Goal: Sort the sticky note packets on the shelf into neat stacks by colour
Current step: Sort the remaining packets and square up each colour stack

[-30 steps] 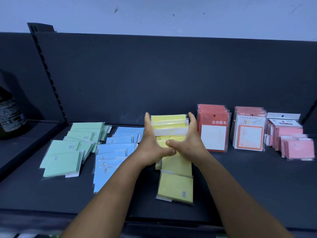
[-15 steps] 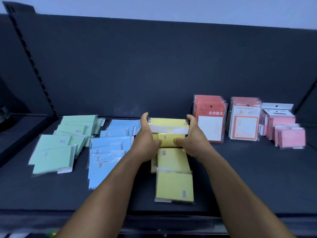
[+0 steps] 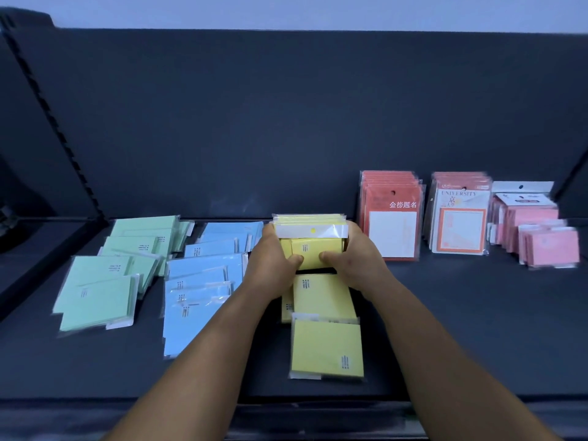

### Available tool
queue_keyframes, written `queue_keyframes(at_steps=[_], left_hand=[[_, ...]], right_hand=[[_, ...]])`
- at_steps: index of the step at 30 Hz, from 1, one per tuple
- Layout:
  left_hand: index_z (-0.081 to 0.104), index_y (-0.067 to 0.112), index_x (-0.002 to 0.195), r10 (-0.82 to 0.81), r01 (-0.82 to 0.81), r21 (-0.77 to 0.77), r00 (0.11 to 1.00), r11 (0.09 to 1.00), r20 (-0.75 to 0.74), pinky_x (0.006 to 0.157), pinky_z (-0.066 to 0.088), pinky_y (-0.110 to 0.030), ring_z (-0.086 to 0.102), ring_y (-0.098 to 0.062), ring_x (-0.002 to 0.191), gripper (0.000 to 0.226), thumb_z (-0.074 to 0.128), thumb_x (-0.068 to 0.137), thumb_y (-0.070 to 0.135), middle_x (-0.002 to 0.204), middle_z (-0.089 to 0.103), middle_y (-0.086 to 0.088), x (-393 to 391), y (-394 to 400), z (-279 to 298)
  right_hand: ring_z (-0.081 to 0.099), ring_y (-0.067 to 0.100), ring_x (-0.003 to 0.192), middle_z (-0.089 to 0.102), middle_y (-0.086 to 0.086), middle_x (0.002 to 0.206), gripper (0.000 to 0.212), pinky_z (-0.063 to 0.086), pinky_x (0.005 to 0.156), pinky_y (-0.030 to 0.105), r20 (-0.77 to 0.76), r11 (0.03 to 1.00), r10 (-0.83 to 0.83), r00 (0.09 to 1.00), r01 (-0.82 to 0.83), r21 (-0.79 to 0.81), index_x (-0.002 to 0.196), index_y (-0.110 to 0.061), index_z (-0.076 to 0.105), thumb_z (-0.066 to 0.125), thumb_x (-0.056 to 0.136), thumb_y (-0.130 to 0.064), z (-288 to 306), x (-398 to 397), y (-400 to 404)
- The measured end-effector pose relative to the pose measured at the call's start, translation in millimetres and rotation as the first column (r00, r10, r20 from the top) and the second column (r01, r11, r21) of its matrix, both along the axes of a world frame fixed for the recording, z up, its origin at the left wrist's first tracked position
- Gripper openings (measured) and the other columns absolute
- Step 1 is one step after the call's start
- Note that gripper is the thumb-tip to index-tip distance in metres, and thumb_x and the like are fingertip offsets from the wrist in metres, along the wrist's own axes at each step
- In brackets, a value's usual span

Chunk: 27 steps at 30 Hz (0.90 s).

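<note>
A stack of yellow sticky note packets (image 3: 310, 229) stands at the back middle of the dark shelf (image 3: 477, 329). My left hand (image 3: 270, 262) grips its left side and my right hand (image 3: 358, 261) grips its right side, thumbs pressed on the front packet. Two more yellow packets (image 3: 326, 346) lie flat in front, toward me, one overlapping the other. Blue packets (image 3: 203, 281) lie in a loose overlapping spread to the left. Green packets (image 3: 111, 275) lie spread further left.
Red-orange packets (image 3: 393, 214) and orange-framed packets (image 3: 461, 218) stand upright against the back wall (image 3: 286, 122) on the right. Pink packets (image 3: 541, 237) sit at the far right. A slotted upright (image 3: 54, 122) divides off a side shelf at left.
My hands have drawn apart from a thumbs-touching pose to the two sides of the yellow stack. The stack now looks squared and more upright.
</note>
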<state>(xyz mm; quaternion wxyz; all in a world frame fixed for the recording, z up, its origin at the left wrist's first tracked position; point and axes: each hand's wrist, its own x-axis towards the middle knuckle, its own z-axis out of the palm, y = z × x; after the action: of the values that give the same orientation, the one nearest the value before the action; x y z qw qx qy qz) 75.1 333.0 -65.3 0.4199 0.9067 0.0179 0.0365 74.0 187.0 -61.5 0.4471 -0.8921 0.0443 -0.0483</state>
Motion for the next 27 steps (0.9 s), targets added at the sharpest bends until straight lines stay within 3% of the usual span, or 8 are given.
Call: queue_keyframes(at_steps=[5,10,14,16,19,21,24,27], left_hand=[[0.04,0.017,0.13,0.007,-0.007,-0.07,1.0,0.998,-0.005,0.079,0.043,-0.028,0.058,-0.021,0.102,0.052,0.066,0.085,0.019,0.11,0.059,0.002,2.8,2.0,-0.8],[0.041,0.019,0.131,0.003,-0.003,-0.122,1.0,0.993,-0.005,0.084,0.049,-0.034,0.059,-0.023,0.101,0.048,0.061,0.088,0.023,0.113,0.062,-0.001,6.3,4.4,-2.8],[0.041,0.02,0.129,0.008,-0.01,-0.162,1.0,0.987,-0.015,0.084,0.052,-0.037,0.061,-0.022,0.097,0.05,0.064,0.085,0.018,0.111,0.062,0.0,6.7,5.3,-3.0],[0.041,0.022,0.128,0.0,-0.006,-0.164,0.999,0.986,-0.034,0.081,0.054,-0.037,0.063,-0.022,0.094,0.05,0.063,0.084,0.013,0.107,0.062,0.001,7.6,6.0,-3.4],[0.041,0.026,0.126,-0.013,0.002,-0.192,0.998,0.981,-0.059,0.077,0.056,-0.04,0.065,-0.022,0.09,0.053,0.053,0.081,0.001,0.102,0.062,0.001,9.1,7.8,-4.2],[0.042,0.027,0.126,-0.011,-0.001,-0.206,0.998,0.978,-0.059,0.077,0.057,-0.043,0.065,-0.025,0.091,0.054,0.046,0.081,-0.002,0.104,0.061,0.001,8.4,8.4,-4.0],[0.045,0.025,0.126,0.005,-0.009,-0.191,1.0,0.982,-0.026,0.064,0.054,-0.034,0.061,-0.022,0.091,0.05,0.042,0.083,-0.002,0.104,0.06,0.001,8.2,8.3,-4.4],[0.048,0.019,0.119,0.028,-0.028,-0.186,1.0,0.982,-0.003,0.051,0.039,-0.025,0.055,-0.02,0.082,0.038,0.043,0.086,0.0,0.096,0.058,0.001,6.9,7.1,-3.2]], right_hand=[[0.054,0.019,0.092,0.059,-0.001,0.102,0.046,0.036,0.07,0.026,0.021,0.999,-0.012,1.0,0.012,-0.038,0.121,-0.014,0.044,0.069,0.084,-0.021,0.8,1.7,0.2],[0.056,0.024,0.104,0.06,0.003,0.113,0.042,0.035,0.074,0.027,0.024,0.996,0.01,1.0,-0.008,-0.087,0.127,-0.013,0.042,0.061,0.091,-0.023,-0.6,2.3,-0.1],[0.051,0.027,0.119,0.049,0.004,0.137,0.081,0.041,0.093,0.033,0.099,0.995,0.004,0.995,0.006,-0.097,0.148,-0.022,0.015,0.067,0.086,-0.015,2.0,-2.2,2.3],[0.045,0.022,0.126,0.038,0.0,0.146,0.091,0.039,0.098,0.032,0.18,0.992,0.019,0.984,0.004,-0.126,0.149,-0.026,0.012,0.07,0.081,-0.011,4.1,-5.1,3.4],[0.041,0.015,0.121,0.031,-0.004,0.138,0.082,0.041,0.088,0.026,0.323,0.976,0.074,0.943,-0.002,-0.218,0.141,-0.029,0.029,0.072,0.075,-0.006,5.1,-7.2,4.6],[0.036,0.015,0.117,0.031,-0.004,0.128,0.069,0.044,0.086,0.029,0.365,0.948,0.12,0.923,0.003,-0.317,0.13,-0.028,0.042,0.071,0.071,-0.004,3.8,-7.9,4.9],[0.027,0.017,0.121,0.033,-0.003,0.126,0.06,0.043,0.092,0.032,0.279,0.888,0.155,0.947,-0.01,-0.46,0.125,-0.027,0.049,0.069,0.072,-0.007,-0.2,-8.0,3.6],[0.029,0.017,0.119,0.036,-0.004,0.122,0.056,0.042,0.093,0.032,0.252,0.853,0.168,0.953,-0.013,-0.521,0.124,-0.027,0.05,0.069,0.074,-0.01,0.0,-8.3,1.8]])
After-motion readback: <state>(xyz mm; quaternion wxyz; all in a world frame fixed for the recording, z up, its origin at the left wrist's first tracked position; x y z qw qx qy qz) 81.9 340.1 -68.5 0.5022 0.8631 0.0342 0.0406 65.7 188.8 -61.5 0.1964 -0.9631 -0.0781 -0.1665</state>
